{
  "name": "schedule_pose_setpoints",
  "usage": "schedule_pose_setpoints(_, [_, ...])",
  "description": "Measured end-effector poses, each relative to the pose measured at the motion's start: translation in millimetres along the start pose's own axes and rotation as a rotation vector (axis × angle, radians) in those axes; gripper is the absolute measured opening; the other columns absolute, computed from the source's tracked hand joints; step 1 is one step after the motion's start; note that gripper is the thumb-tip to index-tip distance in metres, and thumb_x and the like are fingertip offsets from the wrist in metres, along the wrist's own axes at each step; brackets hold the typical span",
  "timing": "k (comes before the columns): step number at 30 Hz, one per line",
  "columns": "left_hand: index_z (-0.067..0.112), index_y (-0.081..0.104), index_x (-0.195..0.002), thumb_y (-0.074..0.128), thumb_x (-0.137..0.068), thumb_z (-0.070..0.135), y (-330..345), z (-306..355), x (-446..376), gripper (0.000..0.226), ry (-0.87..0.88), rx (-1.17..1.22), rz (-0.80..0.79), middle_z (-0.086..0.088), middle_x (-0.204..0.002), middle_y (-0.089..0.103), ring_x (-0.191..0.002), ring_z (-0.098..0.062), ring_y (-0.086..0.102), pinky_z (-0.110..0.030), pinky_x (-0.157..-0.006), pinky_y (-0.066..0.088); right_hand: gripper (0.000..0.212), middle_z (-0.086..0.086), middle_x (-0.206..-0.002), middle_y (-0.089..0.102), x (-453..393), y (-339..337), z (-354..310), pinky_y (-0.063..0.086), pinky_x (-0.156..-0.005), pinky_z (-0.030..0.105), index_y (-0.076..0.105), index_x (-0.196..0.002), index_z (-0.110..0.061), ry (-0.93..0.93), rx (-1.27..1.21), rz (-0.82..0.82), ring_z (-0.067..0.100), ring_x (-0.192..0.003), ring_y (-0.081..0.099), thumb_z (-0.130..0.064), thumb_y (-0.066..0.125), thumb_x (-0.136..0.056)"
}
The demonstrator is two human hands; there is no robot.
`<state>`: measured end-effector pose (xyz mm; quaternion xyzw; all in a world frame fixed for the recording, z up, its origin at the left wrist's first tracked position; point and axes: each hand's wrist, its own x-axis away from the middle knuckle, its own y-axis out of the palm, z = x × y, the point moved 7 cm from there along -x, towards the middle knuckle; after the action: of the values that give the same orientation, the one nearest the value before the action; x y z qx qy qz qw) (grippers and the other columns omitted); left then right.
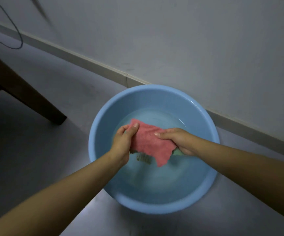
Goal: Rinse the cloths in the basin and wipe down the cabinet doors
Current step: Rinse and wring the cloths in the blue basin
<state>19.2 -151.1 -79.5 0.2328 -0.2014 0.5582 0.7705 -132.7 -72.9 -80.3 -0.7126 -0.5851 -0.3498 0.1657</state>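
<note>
Pink cloth [148, 142] is stretching crosswise over the blue basin [102, 114], left hand [123, 142] and right hand [177, 140] each gripping one end, fingers curled.

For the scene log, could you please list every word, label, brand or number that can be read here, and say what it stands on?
None: no readable text shows in this view.
Basin: plain blue, no label or brand visible.
Pink cloth, held by the left hand and right hand: no tag or print.
Green cloth beneath it: blurred, nothing legible.
Wall: only faint scuffs, no sign.
</note>
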Motion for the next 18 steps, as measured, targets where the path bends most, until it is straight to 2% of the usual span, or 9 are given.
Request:
schedule_pose_setpoints(2, [0.013, 0.058, -0.086, 0.065, -0.090, 0.025, -11.0, -2.4, -13.5, 0.015, 0.036, -0.086, 0.133, -0.004, -0.082, 0.062, -0.073, -0.018, 0.055, -0.025, -0.054, 0.046, 0.014, 0.009, -0.084, 0.067, -19.5, -9.0, 2.0, 0.052, -0.060, 0.025, 0.064, -0.088, -0.008, -0.026, 0.029, 0.170, 0.017, -0.069, 0.063, -0.020, 0.069, -0.085])
schedule_pose_setpoints(4, [0.011, 0.055, -0.090, 0.061, -0.093, 0.021, -13.0, -14.8, -26.1, 0.012, 0.029, -0.133, 0.220, -0.005, -0.082, 0.059, -0.068, -0.016, 0.052, -0.024, -0.054, 0.047, 0.015, 0.002, -0.086, 0.064, -36.1, -25.2, 8.2, 0.046, -0.068, 0.024, 0.062, -0.079, -0.016, -0.045, 0.235, 0.437, 0.017, -0.078, 0.059, -0.025, 0.073, -0.083])
schedule_pose_setpoints(5, [0.010, 0.052, -0.094, 0.058, -0.094, 0.020, -13.0, -23.9, -31.9, 0.012, 0.011, -0.143, 0.255, -0.008, -0.085, 0.058, -0.068, -0.016, 0.051, -0.025, -0.057, 0.047, 0.016, 0.001, -0.091, 0.063, -41.0, -33.3, 12.6, 0.044, -0.074, 0.024, 0.063, -0.084, -0.016, -0.045, 0.326, 0.581, 0.018, -0.086, 0.059, -0.027, 0.074, -0.081])
schedule_pose_setpoints(7, [0.011, 0.047, -0.099, 0.053, -0.096, 0.021, -13.4, -44.7, -42.4, 0.012, -0.054, -0.173, 0.304, -0.012, -0.094, 0.057, -0.077, -0.024, 0.054, -0.032, -0.075, 0.051, 0.038, 0.007, -0.111, 0.062, -44.8, -38.8, 26.6, 0.043, -0.087, 0.027, 0.062, -0.108, -0.009, -0.015, 0.425, 0.761, 0.025, -0.103, 0.059, -0.031, 0.074, -0.080])
schedule_pose_setpoints(9, [0.010, 0.047, -0.102, 0.053, -0.095, 0.028, -13.8, -57.0, -48.0, 0.019, -0.104, -0.228, 0.322, -0.012, -0.099, 0.058, -0.090, -0.029, 0.058, -0.042, -0.089, 0.050, 0.060, 0.015, -0.121, 0.058, -45.0, -32.6, 43.4, 0.045, -0.091, 0.035, 0.054, -0.121, -0.006, 0.043, 0.565, 0.821, 0.031, -0.110, 0.057, -0.045, 0.071, -0.079])
schedule_pose_setpoints(11, [0.007, 0.052, -0.102, 0.054, -0.093, 0.034, -14.2, -62.0, -53.1, 0.028, -0.100, -0.323, 0.299, -0.013, -0.100, 0.063, -0.094, -0.032, 0.061, -0.042, -0.091, 0.049, 0.064, 0.016, -0.120, 0.057, -47.2, -19.9, 56.1, 0.048, -0.089, 0.038, 0.051, -0.121, -0.005, 0.054, 0.676, 0.769, 0.033, -0.109, 0.057, -0.052, 0.065, -0.081])
schedule_pose_setpoints(14, [0.008, 0.058, -0.105, 0.051, -0.096, 0.033, -14.5, -64.0, -54.9, 0.027, -0.071, -0.495, 0.269, -0.013, -0.101, 0.064, -0.097, -0.032, 0.060, -0.035, -0.090, 0.046, 0.039, 0.016, -0.119, 0.054, -50.5, -10.2, 54.4, 0.043, -0.083, 0.035, 0.050, -0.115, -0.007, -0.015, 0.721, 0.709, 0.034, -0.105, 0.056, -0.038, 0.055, -0.093])
schedule_pose_setpoints(16, [0.008, 0.057, -0.108, 0.047, -0.099, 0.031, -13.9, -63.0, -52.8, 0.026, -0.039, -0.503, 0.297, -0.013, -0.102, 0.063, -0.098, -0.031, 0.059, -0.035, -0.091, 0.045, 0.023, 0.015, -0.108, 0.060, -50.1, -16.4, 49.5, 0.040, -0.075, 0.032, 0.050, -0.108, -0.010, -0.038, 0.549, 0.790, 0.031, -0.094, 0.058, -0.029, 0.052, -0.096])
schedule_pose_setpoints(18, [0.009, 0.055, -0.107, 0.044, -0.100, 0.030, -9.3, -62.6, -50.1, 0.024, -0.009, -0.412, 0.307, -0.015, -0.103, 0.064, -0.099, -0.032, 0.059, -0.040, -0.094, 0.046, 0.011, 0.014, -0.097, 0.063, -50.2, -17.3, 49.6, 0.044, -0.073, 0.034, 0.049, -0.102, -0.014, -0.075, 0.285, 0.820, 0.030, -0.087, 0.061, -0.023, 0.053, -0.095])
